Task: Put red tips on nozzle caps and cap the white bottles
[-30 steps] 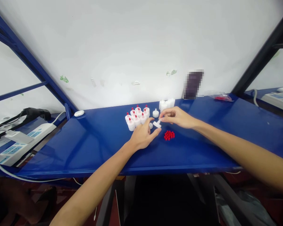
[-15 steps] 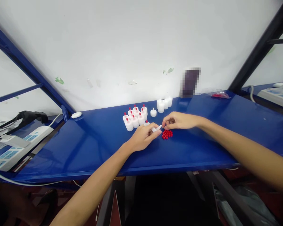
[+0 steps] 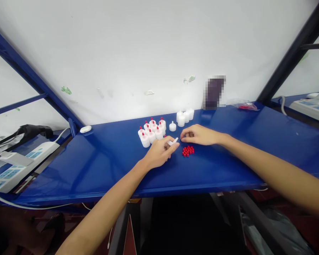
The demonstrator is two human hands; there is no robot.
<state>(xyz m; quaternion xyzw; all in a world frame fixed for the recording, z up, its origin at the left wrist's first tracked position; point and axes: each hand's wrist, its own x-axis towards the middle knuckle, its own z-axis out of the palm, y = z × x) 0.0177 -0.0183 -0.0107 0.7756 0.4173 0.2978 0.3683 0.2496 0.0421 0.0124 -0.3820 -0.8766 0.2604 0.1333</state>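
Observation:
My left hand [image 3: 161,152] is closed around a white nozzle cap [image 3: 175,141], whose slim tip points up and right past the fingers. Just to its right is my right hand [image 3: 196,135], thumb and fingertips pinched together; whatever they hold, if anything, is hidden. Below the right fingertips lies a cluster of small red tip caps [image 3: 188,151]. Behind and left of my left hand stand several white nozzle bottles [image 3: 152,134] with red tips, one of them mostly hidden by the hand. A white nozzle cap with a bare tip [image 3: 172,126] stands farther back.
Several plain white containers [image 3: 181,120] stand near the wall. A clear bag with red pieces [image 3: 246,106] lies at the back right. A white oval device [image 3: 85,129] rests at the back left, and power strips [image 3: 18,166] lie at the far left. Everything is on a blue table [image 3: 95,170].
My left hand has drawn slightly left with the nozzle cap. My right hand has shifted a little left and up, off the edge of the red caps.

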